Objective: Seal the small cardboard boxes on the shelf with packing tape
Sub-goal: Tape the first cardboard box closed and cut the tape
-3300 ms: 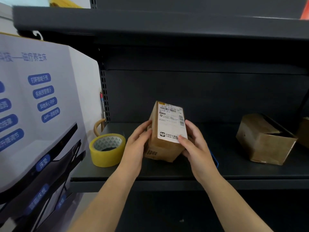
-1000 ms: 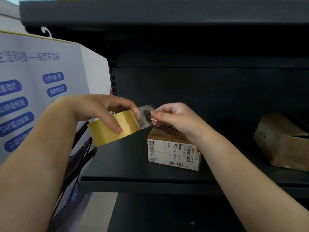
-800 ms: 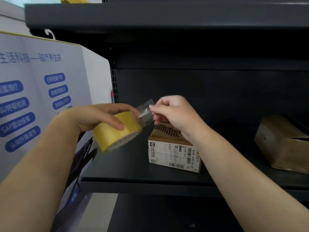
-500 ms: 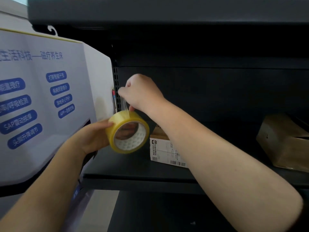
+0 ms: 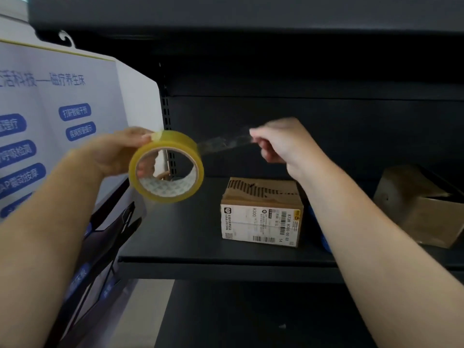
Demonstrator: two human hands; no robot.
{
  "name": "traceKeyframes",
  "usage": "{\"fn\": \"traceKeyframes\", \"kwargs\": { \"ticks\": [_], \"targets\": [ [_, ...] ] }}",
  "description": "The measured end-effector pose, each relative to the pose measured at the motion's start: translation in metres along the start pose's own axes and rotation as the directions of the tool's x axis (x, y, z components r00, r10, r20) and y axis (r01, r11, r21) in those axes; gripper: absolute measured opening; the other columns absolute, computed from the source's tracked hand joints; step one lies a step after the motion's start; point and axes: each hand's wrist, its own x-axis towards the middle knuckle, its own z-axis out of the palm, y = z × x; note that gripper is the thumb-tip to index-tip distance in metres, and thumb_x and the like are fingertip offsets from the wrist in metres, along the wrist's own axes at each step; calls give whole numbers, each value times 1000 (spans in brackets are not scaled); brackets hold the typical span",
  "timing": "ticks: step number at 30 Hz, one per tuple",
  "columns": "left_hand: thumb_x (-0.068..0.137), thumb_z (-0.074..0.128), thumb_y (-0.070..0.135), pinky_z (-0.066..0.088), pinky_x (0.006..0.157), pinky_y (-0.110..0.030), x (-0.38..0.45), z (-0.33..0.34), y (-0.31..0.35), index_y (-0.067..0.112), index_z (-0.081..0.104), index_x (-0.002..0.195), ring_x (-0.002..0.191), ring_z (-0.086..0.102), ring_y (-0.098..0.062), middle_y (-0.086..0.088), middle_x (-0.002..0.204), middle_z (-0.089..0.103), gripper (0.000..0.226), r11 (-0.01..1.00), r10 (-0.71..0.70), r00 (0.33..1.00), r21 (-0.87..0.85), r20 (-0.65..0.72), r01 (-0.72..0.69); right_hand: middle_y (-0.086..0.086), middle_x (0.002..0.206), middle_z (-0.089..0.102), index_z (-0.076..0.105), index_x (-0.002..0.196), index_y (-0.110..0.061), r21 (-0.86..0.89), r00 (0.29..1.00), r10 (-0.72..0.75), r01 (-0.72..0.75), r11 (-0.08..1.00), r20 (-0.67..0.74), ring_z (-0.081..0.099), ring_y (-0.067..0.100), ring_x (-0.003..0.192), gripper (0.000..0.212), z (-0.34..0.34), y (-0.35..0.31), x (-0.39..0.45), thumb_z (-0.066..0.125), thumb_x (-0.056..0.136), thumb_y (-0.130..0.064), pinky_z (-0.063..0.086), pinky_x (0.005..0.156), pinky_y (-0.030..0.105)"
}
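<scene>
A small cardboard box (image 5: 261,212) with a white label on its front lies on the dark shelf (image 5: 180,234). Above and left of it my left hand (image 5: 118,151) holds a yellow roll of packing tape (image 5: 167,167) by its rim and core. My right hand (image 5: 281,144) pinches the free end of a clear tape strip (image 5: 223,143), stretched from the roll to the right, above the box. The strip touches nothing else.
A second cardboard box (image 5: 421,204) with a loose flap sits at the shelf's right. A white printed display board (image 5: 62,126) stands at the left. Another shelf (image 5: 226,11) hangs overhead. Something blue (image 5: 324,237) shows behind my right forearm.
My right hand, which was above the roll at the left, has drawn the tape end out to the right. The roll has risen slightly and turned its opening toward me.
</scene>
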Motion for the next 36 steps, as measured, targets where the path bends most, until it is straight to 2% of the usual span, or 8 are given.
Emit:
{"fn": "traceKeyframes", "kwargs": {
  "ticks": [3, 9, 11, 15, 18, 21, 27, 36],
  "targets": [
    [55, 82, 54, 49, 42, -21, 23, 6, 30, 17, 69, 56, 35, 55, -12, -1, 42, 58, 39, 904, -160, 962, 359, -219, 232, -2, 55, 49, 61, 71, -8, -43, 997, 70, -72, 996, -44, 45, 3, 39, 20, -15, 27, -12, 61, 87, -19, 41, 40, 13],
    [54, 68, 65, 41, 42, -19, 62, 13, 39, 21, 64, 47, 41, 42, -14, 2, 42, 46, 45, 589, -257, 871, 646, -419, 485, -3, 56, 54, 62, 69, -11, -74, 976, 94, -111, 991, -196, 50, 5, 44, 21, -43, 47, -16, 62, 86, -23, 47, 47, 19],
    [54, 70, 68, 42, 42, -20, 60, 5, 30, 22, 64, 46, 40, 43, -13, 4, 41, 48, 47, 669, -279, 891, 593, -357, 447, -3, 55, 52, 61, 68, -11, -64, 972, 95, -111, 992, -214, 49, 4, 42, 22, -49, 50, -16, 61, 87, -22, 46, 44, 18],
    [75, 69, 51, 45, 45, -18, 48, -13, 16, 20, 69, 63, 39, 51, -5, 7, 47, 59, 33, 956, -230, 971, 201, 61, 214, -4, 52, 54, 61, 65, -13, 10, 961, 153, -154, 988, -232, 52, 7, 43, 24, -63, 52, -19, 62, 88, -22, 47, 44, 21],
    [64, 78, 51, 43, 42, -19, 48, -12, 15, 17, 68, 58, 35, 47, -7, 4, 41, 54, 36, 937, -273, 961, 218, -31, 273, -7, 45, 54, 60, 65, -12, -57, 968, 129, -145, 988, -214, 53, 5, 39, 25, -67, 53, -22, 60, 88, -21, 46, 41, 19],
    [49, 77, 64, 37, 39, -20, 56, 1, 25, 17, 67, 49, 30, 39, -9, 3, 36, 46, 48, 771, -298, 897, 472, -327, 428, -5, 49, 54, 63, 71, -9, -98, 967, 138, -162, 982, -212, 52, 3, 37, 21, -69, 57, -25, 61, 88, -21, 45, 41, 19],
    [72, 64, 60, 41, 47, -21, 78, 18, 35, 24, 67, 47, 38, 45, -9, 6, 40, 46, 44, 293, -243, 782, 725, -574, 623, -2, 53, 52, 63, 79, -5, -151, 960, 155, -194, 969, -234, 51, 2, 34, 19, -73, 69, -30, 58, 90, -20, 45, 40, 18],
    [74, 63, 59, 40, 48, -20, 90, 17, 17, 21, 64, 44, 34, 48, -4, 9, 37, 49, 49, 169, -302, 727, 716, -617, 678, -2, 51, 52, 60, 71, -8, -226, 965, 165, -211, 951, -206, 51, 5, 36, 22, -78, 81, -37, 58, 89, -19, 43, 42, 20]
  ]
}}
